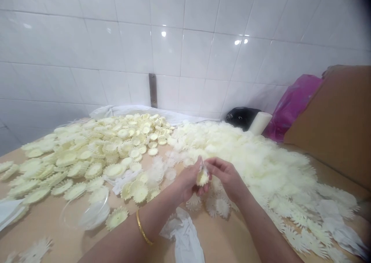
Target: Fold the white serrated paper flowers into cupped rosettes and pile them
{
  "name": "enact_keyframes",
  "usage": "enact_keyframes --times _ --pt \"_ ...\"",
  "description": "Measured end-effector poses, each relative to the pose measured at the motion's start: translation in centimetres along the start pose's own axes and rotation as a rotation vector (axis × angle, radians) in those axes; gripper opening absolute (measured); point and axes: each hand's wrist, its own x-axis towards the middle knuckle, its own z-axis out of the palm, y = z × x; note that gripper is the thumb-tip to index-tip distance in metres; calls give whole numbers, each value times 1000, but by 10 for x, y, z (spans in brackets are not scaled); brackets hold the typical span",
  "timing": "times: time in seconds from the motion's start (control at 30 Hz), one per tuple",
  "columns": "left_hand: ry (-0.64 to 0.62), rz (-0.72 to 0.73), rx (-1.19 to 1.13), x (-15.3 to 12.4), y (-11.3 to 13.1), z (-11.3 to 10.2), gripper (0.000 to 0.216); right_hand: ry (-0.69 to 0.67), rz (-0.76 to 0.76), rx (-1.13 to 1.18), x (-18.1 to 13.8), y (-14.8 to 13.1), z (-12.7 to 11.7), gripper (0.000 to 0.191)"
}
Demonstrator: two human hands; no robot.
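My left hand [188, 181] and my right hand [227, 178] meet over the middle of the brown table [52, 216]. Both pinch one small pale-yellow petal-edged flower piece [202, 176] between their fingertips. My left wrist wears a gold bangle [142, 228]. To the left lies a wide spread of round, cupped yellow flower pieces [95, 154]. To the right sits a big heap of flat white fringed petal pieces [249, 158]. A few loose white petal pieces [220, 207] lie just under my hands.
A clear plastic bowl [87, 212] stands at the near left. A crumpled white plastic sheet [185, 236] lies by my left forearm. At the back right are a black bag [242, 118], a white roll [260, 122], a pink bag [292, 104] and a cardboard box [336, 123]. White tiled wall [185, 42] behind.
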Motion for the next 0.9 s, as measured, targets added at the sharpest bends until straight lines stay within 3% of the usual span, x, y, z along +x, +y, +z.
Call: enact_keyframes --times 0.13,0.27,0.43,0.53,0.73,0.9 --pt "-71 -38 -2 1 -1 -1 65 71 -2 30 0 1 2 26" --pt "-184 42 7 1 -4 -1 48 141 33 20 2 6 2 23" --pt "-235 72 53 -1 -3 3 42 501 -161 -348 1 10 5 19" --pt "-191 56 69 -2 0 5 43 614 -257 -506 0 10 8 17" --pt "-151 -21 106 -1 -6 3 34 902 -240 -450 7 15 -12 14" --pt "-37 9 -88 3 -6 -2 20 755 -243 -531 13 24 -21 15"
